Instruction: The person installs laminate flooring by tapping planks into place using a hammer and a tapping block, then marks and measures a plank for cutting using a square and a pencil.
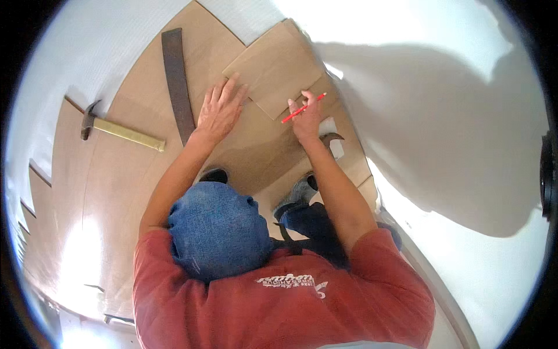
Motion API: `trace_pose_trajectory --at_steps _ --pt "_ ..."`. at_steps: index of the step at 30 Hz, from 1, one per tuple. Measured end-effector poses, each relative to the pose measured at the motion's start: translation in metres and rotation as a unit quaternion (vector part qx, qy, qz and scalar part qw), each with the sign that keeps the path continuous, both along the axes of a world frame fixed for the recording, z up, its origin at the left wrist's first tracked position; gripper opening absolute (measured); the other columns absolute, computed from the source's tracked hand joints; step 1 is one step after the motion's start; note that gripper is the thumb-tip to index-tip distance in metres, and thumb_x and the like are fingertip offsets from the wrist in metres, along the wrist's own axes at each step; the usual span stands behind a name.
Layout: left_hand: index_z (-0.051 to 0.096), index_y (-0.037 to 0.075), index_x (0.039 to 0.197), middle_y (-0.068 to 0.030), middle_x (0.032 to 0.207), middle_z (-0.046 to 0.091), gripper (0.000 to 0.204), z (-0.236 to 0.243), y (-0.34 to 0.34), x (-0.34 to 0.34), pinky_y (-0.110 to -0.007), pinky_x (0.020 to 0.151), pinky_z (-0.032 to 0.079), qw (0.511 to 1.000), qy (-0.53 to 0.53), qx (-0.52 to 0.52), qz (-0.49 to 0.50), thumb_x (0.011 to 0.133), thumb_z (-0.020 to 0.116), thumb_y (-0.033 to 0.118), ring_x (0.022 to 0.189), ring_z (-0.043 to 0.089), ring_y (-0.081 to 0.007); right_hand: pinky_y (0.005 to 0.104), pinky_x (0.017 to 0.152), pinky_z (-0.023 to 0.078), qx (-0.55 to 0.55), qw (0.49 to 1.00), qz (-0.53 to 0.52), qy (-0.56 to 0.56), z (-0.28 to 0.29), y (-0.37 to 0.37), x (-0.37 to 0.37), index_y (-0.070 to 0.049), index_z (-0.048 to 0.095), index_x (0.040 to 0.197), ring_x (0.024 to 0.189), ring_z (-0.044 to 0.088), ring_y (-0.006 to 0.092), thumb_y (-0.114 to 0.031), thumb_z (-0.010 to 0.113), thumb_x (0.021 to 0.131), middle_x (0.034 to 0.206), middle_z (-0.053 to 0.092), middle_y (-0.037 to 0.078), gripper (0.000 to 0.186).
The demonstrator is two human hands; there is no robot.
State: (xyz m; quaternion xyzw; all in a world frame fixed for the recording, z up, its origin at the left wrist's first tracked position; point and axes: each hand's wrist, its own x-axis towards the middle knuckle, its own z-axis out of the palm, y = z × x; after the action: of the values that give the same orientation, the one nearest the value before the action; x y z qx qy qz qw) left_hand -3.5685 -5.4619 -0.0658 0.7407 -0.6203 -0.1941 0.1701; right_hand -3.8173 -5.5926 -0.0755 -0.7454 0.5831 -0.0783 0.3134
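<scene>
My left hand (224, 110) lies flat with its fingers stretched out, the fingertips on the near left edge of a loose tan plank piece (270, 58). The piece rests on the wood-look plank floor (133, 104). In my right hand (307, 121) is a red pencil (302, 108), held between the fingers near the right edge of that piece. The pencil slants up to the right. Beside my right forearm a dark curved claw (332, 138) shows over a small white piece (336, 150); the rest of that tool is hidden.
Left of my left hand lies a long dark flat strip (177, 81). Farther left is a claw hammer (125, 132) with a yellowish handle. A white wall (442, 116) carrying a large shadow runs along the right. Stepped plank ends (29, 198) border pale underlay at the left.
</scene>
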Motion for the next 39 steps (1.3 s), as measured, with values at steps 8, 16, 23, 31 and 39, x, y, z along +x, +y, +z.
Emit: trace_pose_trajectory --at_steps 8,16,23,31,39 --pt "0.047 0.024 0.152 -0.0020 0.162 0.035 0.064 -0.038 -0.022 -0.011 -0.047 0.111 0.040 0.999 -0.035 0.001 -0.012 0.096 0.064 0.051 0.139 0.041 -0.0299 0.0468 0.106 0.041 -0.112 0.991 0.070 -0.028 -0.028 -0.011 -0.011 -0.002 0.049 0.133 0.122 0.052 0.0374 -0.023 0.080 0.089 0.131 0.054 0.021 0.057" --pt "0.053 0.029 0.148 0.0003 0.157 0.041 0.064 -0.038 -0.026 -0.017 -0.044 0.109 0.040 0.999 -0.028 0.001 0.042 0.092 0.064 0.058 0.135 0.044 -0.0252 0.0509 0.107 0.041 -0.132 0.985 0.104 -0.035 -0.035 -0.019 -0.013 -0.001 0.050 0.132 0.124 0.052 0.0420 -0.025 0.082 0.086 0.131 0.055 0.025 0.061" --pt "0.054 0.029 0.147 0.0024 0.157 0.042 0.063 -0.040 -0.028 -0.021 -0.041 0.113 0.039 0.998 -0.016 -0.009 0.055 0.091 0.065 0.056 0.131 0.047 -0.0226 0.0503 0.105 0.041 -0.123 0.982 0.128 -0.062 -0.041 -0.025 -0.021 -0.003 0.049 0.133 0.123 0.052 0.0428 -0.022 0.083 0.086 0.131 0.054 0.025 0.061" --pt "0.053 0.025 0.148 0.0032 0.163 0.036 0.068 -0.042 -0.035 -0.022 -0.040 0.118 0.037 0.998 -0.031 -0.042 0.034 0.087 0.070 0.052 0.128 0.048 -0.0237 0.0461 0.103 0.041 -0.119 0.984 0.116 -0.065 -0.040 -0.027 -0.025 -0.002 0.051 0.128 0.117 0.052 0.0368 -0.022 0.083 0.085 0.126 0.055 0.021 0.057" --pt "0.057 0.023 0.144 0.0024 0.163 0.037 0.063 -0.043 -0.036 -0.017 -0.040 0.116 0.043 0.998 0.009 -0.033 0.049 0.086 0.075 0.039 0.131 0.049 -0.0259 0.0466 0.103 0.041 -0.118 0.981 0.115 -0.098 -0.046 -0.028 -0.026 -0.002 0.050 0.125 0.115 0.053 0.0358 -0.019 0.083 0.086 0.123 0.056 0.019 0.054"
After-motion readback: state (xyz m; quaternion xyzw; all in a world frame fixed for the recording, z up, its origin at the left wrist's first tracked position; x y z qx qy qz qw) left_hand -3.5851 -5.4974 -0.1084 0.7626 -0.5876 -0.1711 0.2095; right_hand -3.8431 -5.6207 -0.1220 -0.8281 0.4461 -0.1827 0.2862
